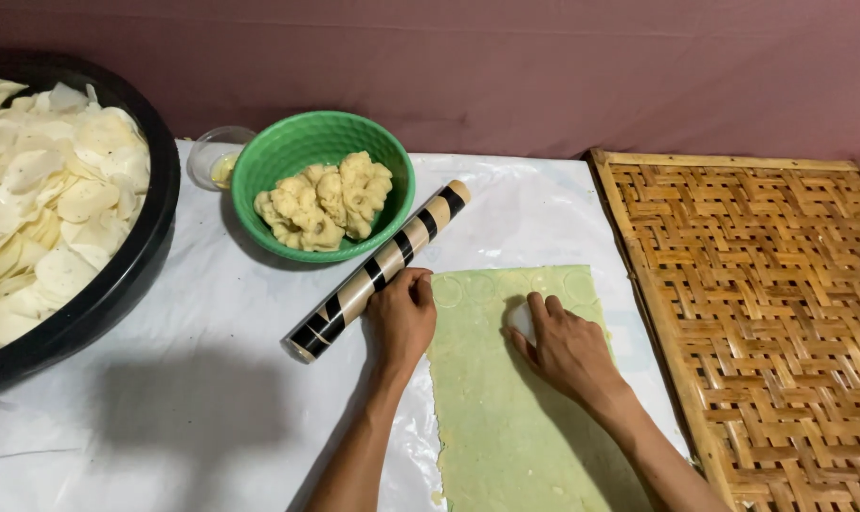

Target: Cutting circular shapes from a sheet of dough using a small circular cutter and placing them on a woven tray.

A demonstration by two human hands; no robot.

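A thin sheet of pale green dough (515,408) lies flat on the white plastic cover of the table (193,379), running from the middle of the view to the bottom edge. Faint round marks show in its far end. The right hand (565,349) rests on the sheet near that end, palm down, with its fingers curled over a small round cutter (520,320) that is mostly hidden; the hand is closed on the cutter, which presses on the dough. The left hand (402,318) lies at the sheet's left edge, fingers bent and loosely closed, knuckles touching a rolling pin (378,273); whether it grips the pin cannot be told. The rolling pin, a tube with black and cream stripes, lies at a slant on the table just left of the dough, its far end near a green bowl (288,156). The green bowl holds lumps of pale yellow dough (326,201). A small clear cup (212,156) stands just beside the bowl on its left. At the left edge, a large black basin (131,275) is heaped with thin white round slices (51,199). To the right of the dough sheet, well apart from the hands, a woven bamboo tray (771,313) lies flat. A dull pink wall (544,66) closes the background.
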